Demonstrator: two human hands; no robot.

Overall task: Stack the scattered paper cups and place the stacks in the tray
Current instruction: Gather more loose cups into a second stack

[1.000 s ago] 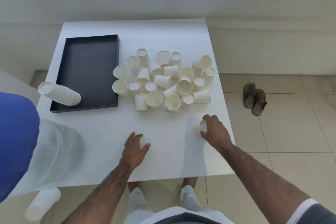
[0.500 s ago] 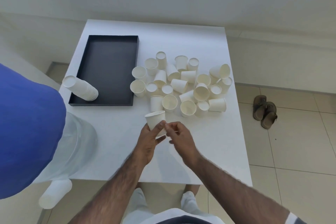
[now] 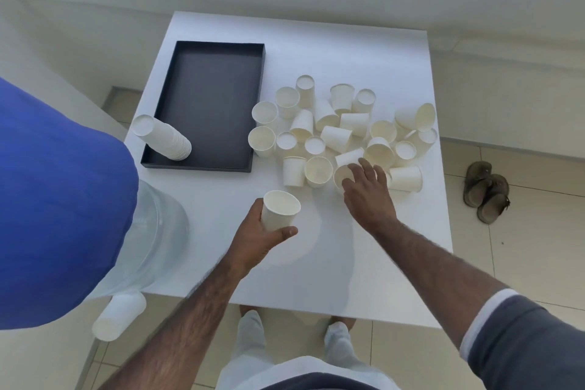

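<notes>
Left hand [image 3: 256, 237] gripped a white paper cup [image 3: 280, 210], fingers and thumb curled round its wall. Cup upright, mouth up, held above the near part of the white table [image 3: 395, 247]. Could not tell whether a second cup sat nested inside it.

Right hand [image 3: 367, 193] lay open with fingers spread, reaching over the near edge of the scattered cups [image 3: 342, 133]. Fingertips touched an upright cup [image 3: 341, 175] there, thumb against its rim; nothing gripped.

The scattered cups sat in a loose cluster on the table's right half, just right of the tray. Some stood mouth up, some were inverted, several lay on their sides, many touching.

Black rectangular tray [image 3: 218, 104] sat on the table's left half. One finished stack of cups [image 3: 161, 138] lay tilted at its near left corner, rim end inside the tray, base end jutting over the left wall.

Left of the table was a large blue shape [image 3: 57, 199], close to the camera and blurred, with a clear plastic jug [image 3: 158, 231] below it. A white cup-like object [image 3: 118, 320] lay lower left, off the table. A pair of brown sandals [image 3: 486, 190] sat on the tiled floor to the right.
</notes>
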